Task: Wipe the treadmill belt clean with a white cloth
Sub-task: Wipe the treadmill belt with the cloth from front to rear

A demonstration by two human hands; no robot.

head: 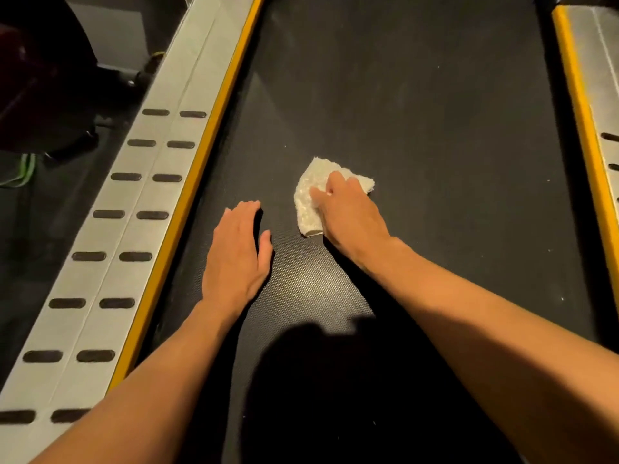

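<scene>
White cloth (306, 209) is gripped against the dark treadmill belt (435, 128) by the right hand (351, 219), fingers curled; the left hand (237, 256) is laid flat alongside, holding nothing.

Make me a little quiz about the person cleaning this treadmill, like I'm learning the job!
1. True or false: the right hand presses the white cloth on the belt.
2. The strip edging the belt is: A red, B yellow, C blue.
3. Fill in: the left hand lies flat on the belt, holding ____.

Key: 1 true; 2 B; 3 nothing.
</scene>
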